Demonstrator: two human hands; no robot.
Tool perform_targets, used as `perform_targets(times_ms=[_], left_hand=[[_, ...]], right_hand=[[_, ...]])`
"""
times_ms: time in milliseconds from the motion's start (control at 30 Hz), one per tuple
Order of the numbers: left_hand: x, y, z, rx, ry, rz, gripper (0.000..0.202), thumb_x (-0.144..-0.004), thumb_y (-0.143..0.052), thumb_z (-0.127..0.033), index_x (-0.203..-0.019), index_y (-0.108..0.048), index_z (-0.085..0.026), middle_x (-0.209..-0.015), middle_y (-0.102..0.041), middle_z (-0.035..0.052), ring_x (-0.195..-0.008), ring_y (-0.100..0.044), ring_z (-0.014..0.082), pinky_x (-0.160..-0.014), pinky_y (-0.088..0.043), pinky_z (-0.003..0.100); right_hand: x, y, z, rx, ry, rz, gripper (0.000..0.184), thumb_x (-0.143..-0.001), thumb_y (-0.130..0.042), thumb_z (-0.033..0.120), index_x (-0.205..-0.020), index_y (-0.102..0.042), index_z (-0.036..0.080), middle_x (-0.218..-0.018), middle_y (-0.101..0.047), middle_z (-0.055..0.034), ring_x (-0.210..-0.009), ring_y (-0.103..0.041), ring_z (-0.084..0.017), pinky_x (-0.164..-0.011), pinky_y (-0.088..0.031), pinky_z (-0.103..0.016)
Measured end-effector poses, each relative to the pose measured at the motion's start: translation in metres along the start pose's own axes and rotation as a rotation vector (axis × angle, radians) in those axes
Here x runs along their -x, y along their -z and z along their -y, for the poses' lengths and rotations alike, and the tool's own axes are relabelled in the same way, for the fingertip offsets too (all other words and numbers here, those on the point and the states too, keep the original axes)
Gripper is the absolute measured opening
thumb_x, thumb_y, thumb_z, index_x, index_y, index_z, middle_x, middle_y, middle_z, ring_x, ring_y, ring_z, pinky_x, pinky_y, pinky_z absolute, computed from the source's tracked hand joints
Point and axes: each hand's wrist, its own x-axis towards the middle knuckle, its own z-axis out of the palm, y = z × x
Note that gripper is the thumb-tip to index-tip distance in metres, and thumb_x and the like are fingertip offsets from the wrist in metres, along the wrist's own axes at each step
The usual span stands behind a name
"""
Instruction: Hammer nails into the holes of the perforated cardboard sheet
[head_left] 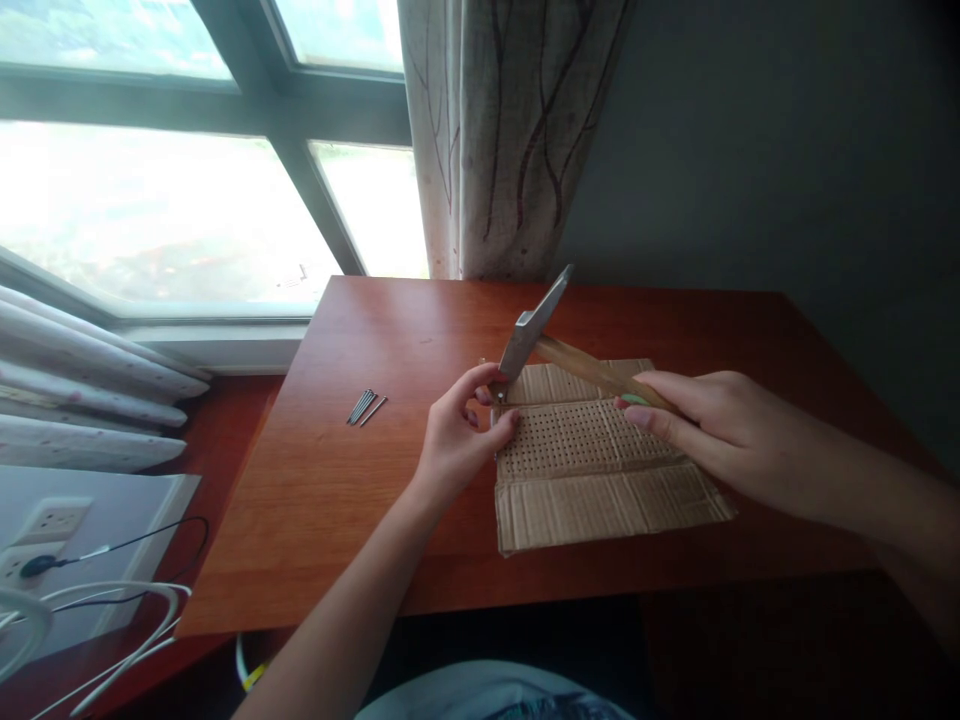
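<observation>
My right hand is closed round the wooden handle of a hammer. The hammer's grey metal head tilts over the left edge of a creased cardboard sheet, close to my left fingers. A grid of small holes runs across the middle of the sheet. At that left edge, my left hand grips the cardboard, thumb on top and fingers curled at the side. A small shiny dot, like a nail head, shows between thumb and forefinger. Several loose nails lie left of my left hand.
The reddish-brown wooden table carries all of this. Beyond it are a window, a patterned curtain and a dark wall. Down to the left, white cables hang near a wall socket with a black plug.
</observation>
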Motion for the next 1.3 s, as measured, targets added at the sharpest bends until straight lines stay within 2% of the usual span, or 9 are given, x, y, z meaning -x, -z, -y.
perform_targets(times_ms=[100,300,500,667,733,833,1067,1200,1300], left_hand=[[0.0,0.0,0.001,0.001,-0.019,-0.001,0.046,-0.076,-0.078,-0.02,-0.121,-0.07,-0.023,-0.104,-0.07,0.0046,-0.064,-0.048,0.0075,-0.052,-0.04,0.017],[0.0,0.001,-0.001,-0.029,0.016,-0.001,0.051,-0.075,-0.078,-0.021,-0.125,-0.069,-0.022,-0.093,-0.065,0.0022,-0.063,-0.047,0.0076,-0.052,-0.04,0.018],[0.0,0.001,0.0,-0.017,0.018,0.001,0.05,-0.075,-0.078,-0.021,-0.124,-0.069,-0.022,-0.095,-0.066,0.0027,-0.065,-0.049,0.0085,-0.053,-0.04,0.019],[-0.001,0.001,0.001,-0.022,0.001,-0.001,0.05,-0.074,-0.079,-0.019,-0.123,-0.069,-0.022,-0.101,-0.069,0.0045,-0.074,-0.054,0.0112,-0.055,-0.043,0.019],[-0.001,0.0,0.0,-0.021,-0.01,-0.007,0.05,-0.073,-0.079,-0.019,-0.122,-0.069,-0.022,-0.104,-0.071,0.0055,-0.079,-0.056,0.013,-0.056,-0.043,0.019],[-0.001,0.0,0.0,-0.016,-0.016,-0.01,0.049,-0.074,-0.078,-0.019,-0.122,-0.069,-0.022,-0.104,-0.071,0.0054,-0.078,-0.056,0.0127,-0.055,-0.042,0.019],[-0.001,0.0,-0.001,-0.014,-0.011,-0.006,0.049,-0.074,-0.079,-0.02,-0.122,-0.069,-0.021,-0.101,-0.07,0.0048,-0.077,-0.057,0.0122,-0.056,-0.044,0.019],[0.0,0.001,0.0,-0.02,-0.027,-0.006,0.048,-0.075,-0.079,-0.02,-0.122,-0.069,-0.022,-0.107,-0.072,0.0059,-0.082,-0.059,0.0135,-0.057,-0.044,0.019],[0.0,0.001,0.002,-0.023,-0.036,-0.003,0.047,-0.076,-0.079,-0.02,-0.123,-0.069,-0.023,-0.11,-0.072,0.0058,-0.081,-0.06,0.013,-0.06,-0.045,0.021]], right_hand=[[0.0,-0.002,0.0,0.001,-0.005,-0.035,0.039,-0.104,-0.045,0.049,-0.075,-0.051,0.023,-0.066,-0.059,0.0013,-0.058,-0.055,-0.016,-0.057,-0.036,-0.032],[-0.001,-0.009,-0.003,0.005,-0.013,0.076,0.038,-0.106,-0.043,0.047,-0.077,-0.049,0.023,-0.063,-0.054,0.0033,-0.056,-0.052,-0.014,-0.056,-0.036,-0.031],[0.003,-0.01,0.0,-0.011,-0.017,0.01,0.039,-0.105,-0.043,0.048,-0.076,-0.05,0.024,-0.063,-0.057,0.0023,-0.055,-0.054,-0.015,-0.055,-0.036,-0.032],[0.003,-0.018,-0.001,-0.014,-0.026,0.04,0.036,-0.105,-0.044,0.047,-0.08,-0.054,0.024,-0.069,-0.063,0.0002,-0.062,-0.059,-0.017,-0.058,-0.039,-0.032],[0.003,-0.019,-0.001,-0.013,-0.028,0.042,0.036,-0.106,-0.044,0.046,-0.08,-0.054,0.024,-0.069,-0.063,0.0005,-0.062,-0.059,-0.017,-0.058,-0.039,-0.032],[0.004,-0.019,-0.001,-0.002,-0.037,0.026,0.037,-0.106,-0.042,0.047,-0.078,-0.052,0.024,-0.066,-0.06,0.0011,-0.059,-0.058,-0.017,-0.057,-0.039,-0.032],[0.005,-0.024,-0.005,-0.044,-0.026,0.067,0.029,-0.107,-0.043,0.043,-0.093,-0.06,0.024,-0.083,-0.071,-0.002,-0.074,-0.066,-0.02,-0.068,-0.046,-0.034],[0.008,-0.022,-0.005,-0.039,-0.034,0.03,0.033,-0.107,-0.043,0.044,-0.084,-0.056,0.024,-0.072,-0.065,0.0003,-0.065,-0.062,-0.018,-0.062,-0.043,-0.032],[0.009,-0.022,-0.004,-0.039,-0.039,-0.002,0.032,-0.107,-0.042,0.042,-0.085,-0.057,0.023,-0.071,-0.064,0.0004,-0.063,-0.061,-0.017,-0.061,-0.042,-0.032]])
